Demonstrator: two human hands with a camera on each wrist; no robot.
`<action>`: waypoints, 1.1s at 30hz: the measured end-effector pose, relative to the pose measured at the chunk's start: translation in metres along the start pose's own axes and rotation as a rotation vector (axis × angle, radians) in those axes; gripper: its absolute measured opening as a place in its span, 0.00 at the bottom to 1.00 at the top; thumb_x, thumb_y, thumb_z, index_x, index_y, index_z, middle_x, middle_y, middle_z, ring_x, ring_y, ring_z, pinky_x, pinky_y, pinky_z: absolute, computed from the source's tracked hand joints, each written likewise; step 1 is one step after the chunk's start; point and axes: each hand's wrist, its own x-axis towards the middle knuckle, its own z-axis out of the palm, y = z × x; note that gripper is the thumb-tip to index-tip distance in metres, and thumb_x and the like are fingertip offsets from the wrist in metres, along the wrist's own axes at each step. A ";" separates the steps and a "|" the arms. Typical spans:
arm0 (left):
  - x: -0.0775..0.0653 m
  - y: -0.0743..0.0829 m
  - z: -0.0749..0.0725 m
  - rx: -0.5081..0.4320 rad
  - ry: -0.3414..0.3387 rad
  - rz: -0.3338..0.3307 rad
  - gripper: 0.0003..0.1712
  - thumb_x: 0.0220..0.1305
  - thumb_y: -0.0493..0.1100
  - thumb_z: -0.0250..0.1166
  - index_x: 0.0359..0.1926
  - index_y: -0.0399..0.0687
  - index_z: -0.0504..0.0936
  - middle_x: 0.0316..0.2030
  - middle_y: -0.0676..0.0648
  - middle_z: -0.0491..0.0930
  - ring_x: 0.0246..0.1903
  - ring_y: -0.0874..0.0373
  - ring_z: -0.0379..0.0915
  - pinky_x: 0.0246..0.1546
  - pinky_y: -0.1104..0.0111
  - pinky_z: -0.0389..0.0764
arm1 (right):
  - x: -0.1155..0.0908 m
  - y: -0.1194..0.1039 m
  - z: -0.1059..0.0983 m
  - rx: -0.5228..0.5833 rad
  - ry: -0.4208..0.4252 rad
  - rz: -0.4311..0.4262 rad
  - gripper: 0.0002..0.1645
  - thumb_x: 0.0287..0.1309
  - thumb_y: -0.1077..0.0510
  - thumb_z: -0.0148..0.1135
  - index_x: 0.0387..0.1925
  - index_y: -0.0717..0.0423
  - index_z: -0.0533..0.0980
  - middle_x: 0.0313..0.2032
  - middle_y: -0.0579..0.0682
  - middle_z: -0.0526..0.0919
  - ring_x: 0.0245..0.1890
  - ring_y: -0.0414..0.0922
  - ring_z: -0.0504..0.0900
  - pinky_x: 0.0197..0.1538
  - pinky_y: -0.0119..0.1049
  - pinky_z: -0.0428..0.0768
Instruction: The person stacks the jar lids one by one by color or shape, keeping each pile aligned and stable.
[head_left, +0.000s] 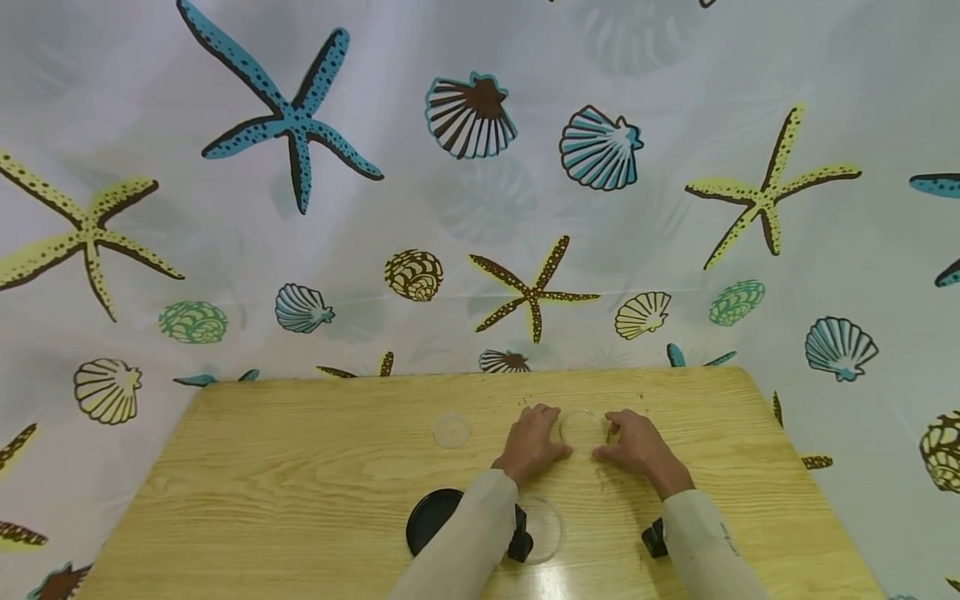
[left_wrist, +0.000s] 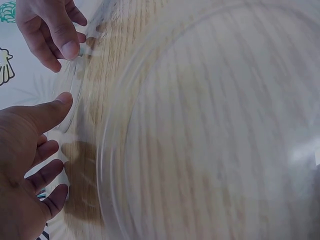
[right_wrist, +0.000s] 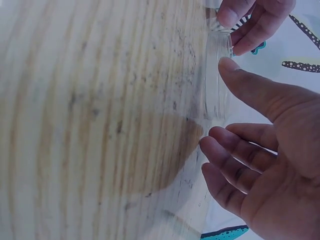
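Observation:
A clear round dish (head_left: 583, 432) sits on the wooden table between my two hands. At its left rim is my left hand (head_left: 534, 442), fingers loosely bent and thumb toward the edge. My right hand (head_left: 637, 446) is at the opposite rim, with fingers spread. Seen edge-on in the right wrist view, the dish (right_wrist: 216, 75) has a low clear wall close to my right thumb tip. Whether every fingertip touches it, I cannot tell. In the left wrist view, a larger clear round piece (left_wrist: 210, 125) fills the foreground, beneath my left forearm.
A smaller clear disc (head_left: 452, 431) lies on the table left of my hands. Partly behind my left sleeve are a black round dish or lid (head_left: 431, 521) and the larger clear piece (head_left: 546, 533). A curtain with shells and starfish (head_left: 360, 225) hangs behind the table (head_left: 262, 492).

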 end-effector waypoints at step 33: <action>0.001 0.007 0.006 -0.040 0.065 -0.019 0.25 0.54 0.47 0.71 0.52 0.40 0.80 0.47 0.44 0.79 0.47 0.49 0.74 0.49 0.55 0.76 | 0.001 -0.003 0.003 0.024 0.040 -0.033 0.16 0.48 0.56 0.73 0.36 0.59 0.77 0.30 0.52 0.76 0.26 0.42 0.68 0.33 0.37 0.68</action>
